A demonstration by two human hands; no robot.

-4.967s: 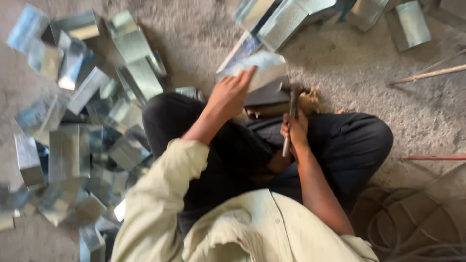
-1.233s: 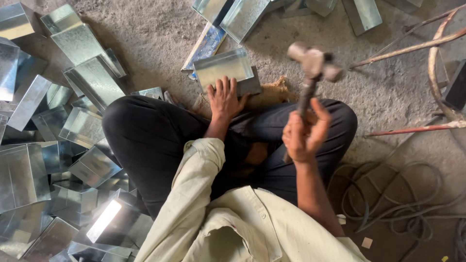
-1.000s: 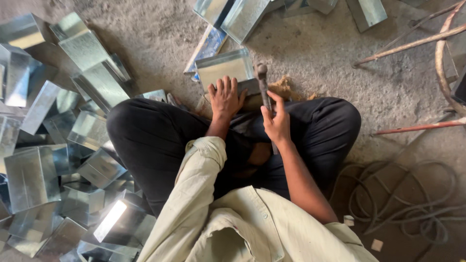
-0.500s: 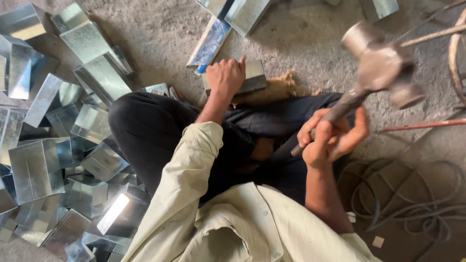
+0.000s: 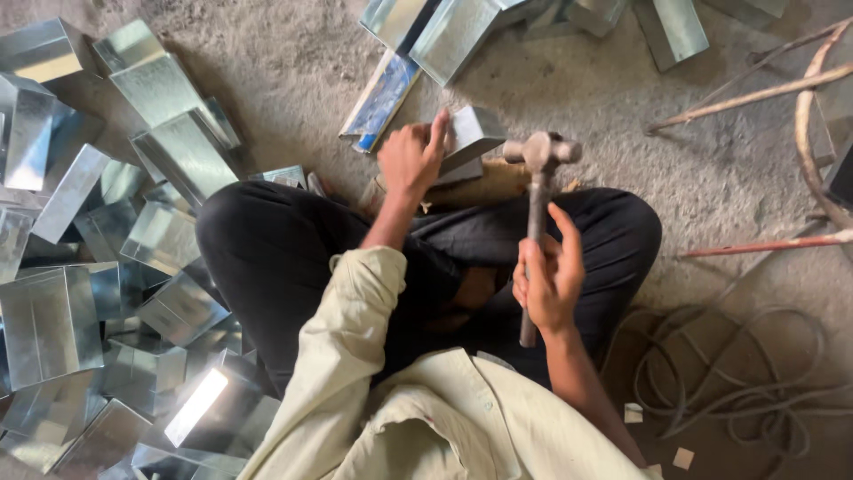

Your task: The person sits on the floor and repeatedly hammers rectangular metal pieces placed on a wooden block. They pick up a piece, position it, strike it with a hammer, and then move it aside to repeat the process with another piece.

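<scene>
Folded sheet-metal box piece (image 5: 475,133): lies tilted on a wooden block (image 5: 493,182) on the floor, just ahead of the person's crossed legs. Left hand (image 5: 410,158) rests on its near edge, fingers curled over the metal, pinning it.

Hammer (image 5: 536,204): right hand (image 5: 549,283) is closed around the lower handle, head raised just beside the piece and not touching it.

Judgement: a clean blow calls for the piece held flat on the block, the left fingers kept clear of the strike line, and the hammer face landing square on the fold.

Containers: open galvanised box shells are heaped at the person's left (image 5: 98,293) and more lie ahead (image 5: 453,31); those whose insides show hold nothing.

Also present: loose cable (image 5: 755,382) coiled on the concrete floor (image 5: 293,80), thin rods (image 5: 755,93) at right.
</scene>
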